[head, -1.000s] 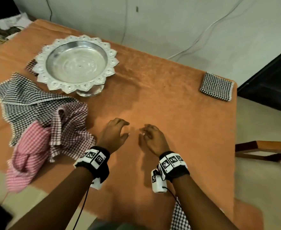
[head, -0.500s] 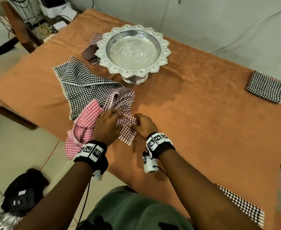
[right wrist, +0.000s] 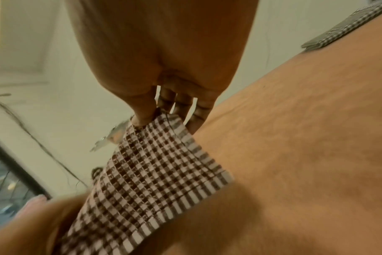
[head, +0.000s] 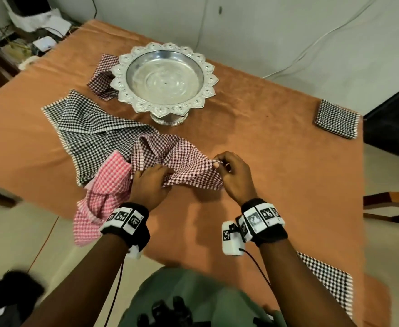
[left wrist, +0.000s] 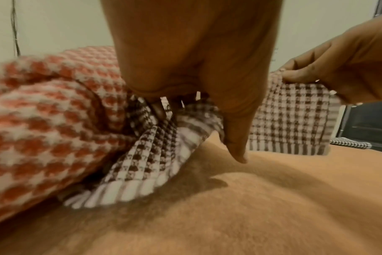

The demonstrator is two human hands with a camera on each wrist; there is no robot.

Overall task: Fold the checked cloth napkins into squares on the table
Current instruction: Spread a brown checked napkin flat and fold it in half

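Observation:
A maroon checked napkin (head: 184, 159) lies crumpled near the table's front edge, stretched between both hands. My left hand (head: 150, 182) grips its left part, fingers curled into the cloth (left wrist: 155, 141). My right hand (head: 232, 174) pinches its right corner and lifts it off the table, the napkin (right wrist: 155, 174) hanging from thumb and fingers. A pink checked napkin (head: 104, 197) droops over the table edge beside my left hand. A black checked napkin (head: 92, 128) lies spread behind them.
An ornate silver pedestal bowl (head: 164, 79) stands at the back, with another maroon napkin (head: 101, 81) partly under it. Folded black checked squares lie at the far right corner (head: 336, 119) and at the near right edge (head: 325, 282). The orange tablecloth (head: 276, 166) is bare to the right.
Both hands went from the bare tablecloth to the napkin pile and took hold of the maroon napkin. The right hand has since pulled its corner out to the right, spreading the cloth.

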